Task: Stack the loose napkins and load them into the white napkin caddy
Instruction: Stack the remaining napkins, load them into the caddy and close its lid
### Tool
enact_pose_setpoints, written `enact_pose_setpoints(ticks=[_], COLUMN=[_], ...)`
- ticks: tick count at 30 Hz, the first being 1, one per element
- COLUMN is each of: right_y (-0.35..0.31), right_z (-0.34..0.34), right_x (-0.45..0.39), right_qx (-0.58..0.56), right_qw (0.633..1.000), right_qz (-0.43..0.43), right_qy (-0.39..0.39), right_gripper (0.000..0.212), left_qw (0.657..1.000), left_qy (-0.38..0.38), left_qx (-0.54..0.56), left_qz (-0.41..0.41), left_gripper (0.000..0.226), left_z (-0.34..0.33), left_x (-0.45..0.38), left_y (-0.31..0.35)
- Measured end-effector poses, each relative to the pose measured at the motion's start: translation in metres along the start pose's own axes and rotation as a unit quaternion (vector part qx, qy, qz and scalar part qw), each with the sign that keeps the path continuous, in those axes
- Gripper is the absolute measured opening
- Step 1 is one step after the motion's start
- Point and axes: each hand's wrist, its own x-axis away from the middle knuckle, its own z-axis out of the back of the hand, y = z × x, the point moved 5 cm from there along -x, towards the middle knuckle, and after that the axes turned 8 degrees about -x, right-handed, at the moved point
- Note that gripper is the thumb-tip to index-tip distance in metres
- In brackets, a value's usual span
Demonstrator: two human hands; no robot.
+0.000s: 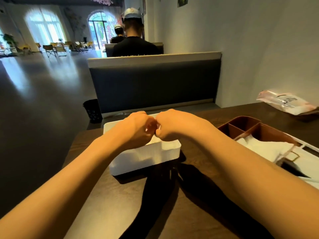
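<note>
Reaching forward over a dark wooden table (198, 213), two bare forearms meet above a white napkin caddy (155, 154). The left hand (138, 128) and right hand (172, 125) touch knuckle to knuckle over the caddy's open top, fingers curled down and inward. The hands hide the fingertips, so it cannot be told whether they grip anything. A sliver of white shows between and just under the hands, inside the caddy; whether it is napkins or the caddy's wall cannot be told.

The caddy stands near the table's far left edge, its near wall facing the viewer. To the right, apart from it, sits a brown divided organiser (241, 125), and just beside that, nearer the viewer, lies a pile of white napkins (262, 149), partly under clear wrapping. At the far right corner rests a crumpled plastic packet (284, 102).

Beyond the table stands a dark padded booth back (155, 81), with a black bin (92, 110) on the floor at its left. Behind the booth a seated person (134, 45) in a cap faces away.
</note>
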Motion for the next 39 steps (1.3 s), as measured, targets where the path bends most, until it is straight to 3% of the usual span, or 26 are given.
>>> enact_pose_setpoints(ticks=[4,9,13,18,22,26,29,33,35,39], right_y=[0.035,0.086,0.135,0.181,0.226,0.272,0.303,0.328,0.337,0.351], right_z=[0.016,0.027,0.035,0.047,0.049,0.038,0.025,-0.009,-0.026,-0.038], right_x=[0.047,0.101,0.143,0.180,0.205,0.220,0.232,0.236,0.235,0.232], right_qx=[-0.008,0.000,-0.001,-0.024,-0.042,-0.056,-0.074,-0.065,-0.069,-0.050], right_qw=[0.997,0.996,0.992,0.982,0.974,0.966,0.955,0.960,0.958,0.955], right_qz=[-0.005,-0.056,-0.095,-0.143,-0.183,-0.226,-0.263,-0.273,-0.279,-0.293], right_qy=[0.073,0.067,0.088,0.121,0.127,0.113,0.115,0.016,-0.010,0.010], right_gripper=[0.010,0.016,0.007,0.023,0.021,0.012,0.023,0.037,0.035,0.018], left_qw=[0.997,0.990,0.982,0.976,0.972,0.970,0.968,0.972,0.976,0.981], left_qy=[0.017,0.024,0.028,0.020,-0.003,-0.023,-0.031,-0.039,-0.034,-0.009], left_qx=[0.045,0.051,0.064,0.107,0.122,0.106,0.082,0.067,0.073,0.072], left_qz=[-0.056,-0.129,-0.173,-0.186,-0.199,-0.219,-0.236,-0.220,-0.202,-0.179], left_gripper=[0.028,0.026,0.027,0.025,0.024,0.028,0.035,0.036,0.037,0.042], left_z=[0.009,0.004,-0.007,-0.015,-0.026,-0.042,-0.055,-0.067,-0.071,-0.073], left_x=[0.002,-0.001,-0.013,-0.023,-0.033,-0.037,-0.039,-0.045,-0.047,-0.047], left_y=[0.056,0.126,0.180,0.220,0.253,0.273,0.279,0.277,0.271,0.266])
